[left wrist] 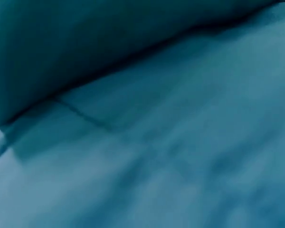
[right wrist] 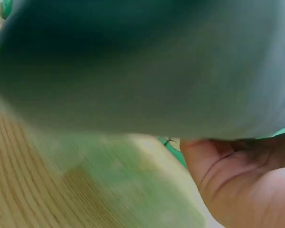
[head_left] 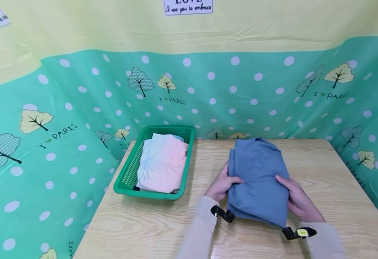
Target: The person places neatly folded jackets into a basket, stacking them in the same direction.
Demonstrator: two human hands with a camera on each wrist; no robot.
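A folded blue-grey cloth garment (head_left: 258,176), its exact kind hidden by the folds, is held over the right half of the table. At its left edge my left hand (head_left: 223,182) grips it, thumb on top and the other fingers hidden under the fabric. My right hand (head_left: 300,201) holds the opposite edge, its thumb laid over the top. The fabric (left wrist: 171,152) fills the left wrist view, where no finger is clear. In the right wrist view a blurred fold of the garment (right wrist: 147,85) hangs above the table, with the right hand (right wrist: 242,180) at its lower right.
Left of the garment stands a green plastic basket (head_left: 166,196) holding folded pale pink and light blue cloth (head_left: 164,163). The wooden table (head_left: 137,226) meets a green and yellow printed curtain (head_left: 208,93) at the back and sides.
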